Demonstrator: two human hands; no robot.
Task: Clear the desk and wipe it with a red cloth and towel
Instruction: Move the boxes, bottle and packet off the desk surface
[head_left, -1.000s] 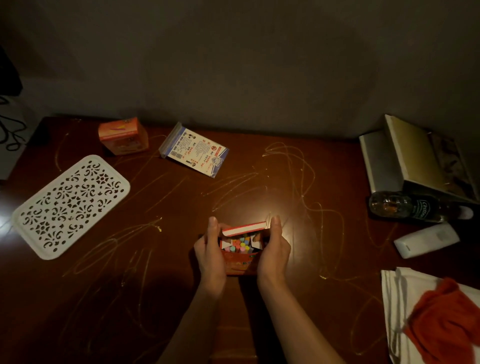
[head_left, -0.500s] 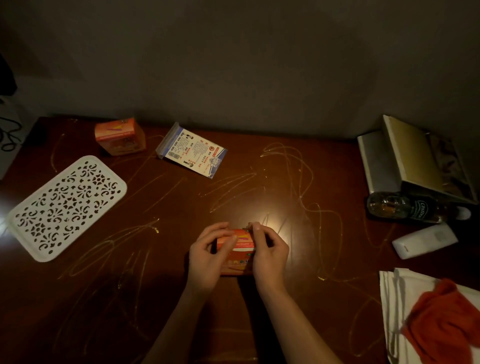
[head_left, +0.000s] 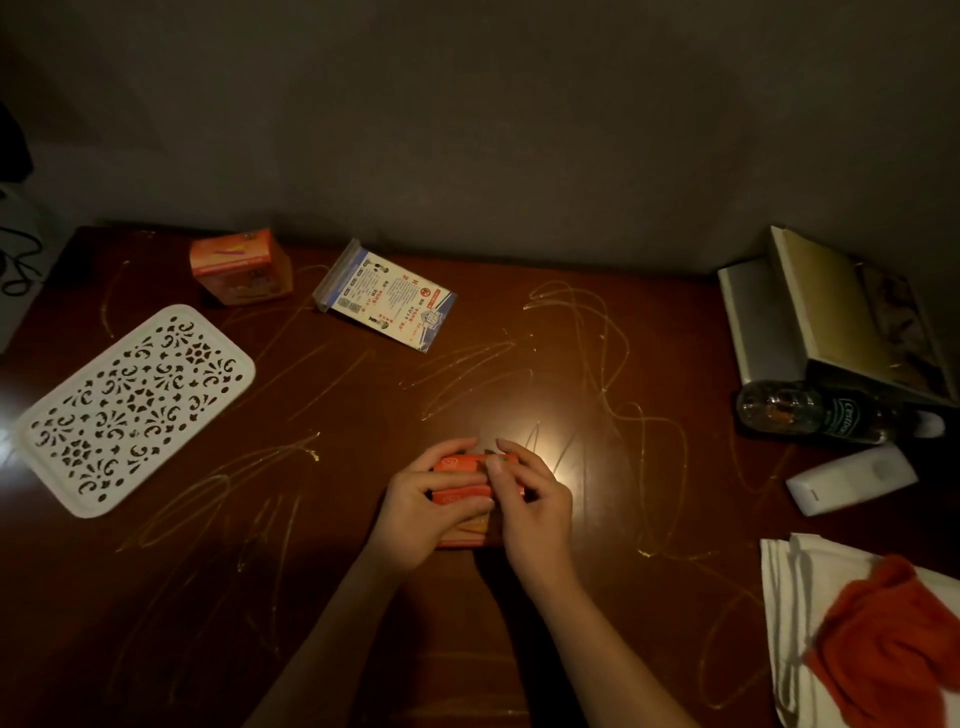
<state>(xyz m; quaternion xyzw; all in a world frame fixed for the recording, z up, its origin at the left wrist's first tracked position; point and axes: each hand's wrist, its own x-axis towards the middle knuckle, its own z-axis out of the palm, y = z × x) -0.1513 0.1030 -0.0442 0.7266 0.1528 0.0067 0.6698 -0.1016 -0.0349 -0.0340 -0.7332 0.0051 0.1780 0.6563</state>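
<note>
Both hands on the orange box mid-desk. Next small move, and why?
Probably lift the box and carry it off to one side. Both the left hand and right hand have a grip on it, its lid looks closed, and it sits amid the scribbled marks on the desk. The red cloth and towel wait unused at the right.

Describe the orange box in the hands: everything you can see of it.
The orange box looks like thin printed cardboard, orange-red with pale lettering too blurred to read. It lies on the desk, near the front middle, its top flap down. The left hand grips its left side, fingers curled over the top; the right hand grips the right side, thumb pressing on the flap. Contents are hidden.
</note>
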